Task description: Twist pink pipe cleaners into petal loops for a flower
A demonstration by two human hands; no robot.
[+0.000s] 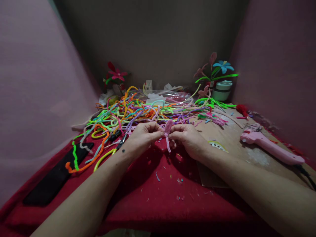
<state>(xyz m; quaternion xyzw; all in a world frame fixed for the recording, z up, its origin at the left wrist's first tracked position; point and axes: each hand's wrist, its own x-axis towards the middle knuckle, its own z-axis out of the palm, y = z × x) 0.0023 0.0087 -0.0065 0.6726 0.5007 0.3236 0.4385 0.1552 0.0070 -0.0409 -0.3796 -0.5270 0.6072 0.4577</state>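
A small pink pipe-cleaner petal (169, 126), looped at the top with a short stem hanging below, is held upright between my two hands. My left hand (146, 135) pinches at its left side with thumb and index finger. From the right, my right hand (186, 136) is closed on it, thumb and fingertips at the base of the loop. The exact contact of the left fingertips is hard to make out. Just behind the hands lies a tangled heap of many-coloured pipe cleaners (138, 110). Yellow-handled scissors (105, 158) rest partly hidden beside my left forearm.
A pink glue gun (274, 144) lies on a cardboard sheet (234, 161) at right. On the left is a black flat object (56, 179). Pipe-cleaner flowers (223, 66) and a pale green container (221, 91) stand behind. Scraps litter the red cloth (153, 204).
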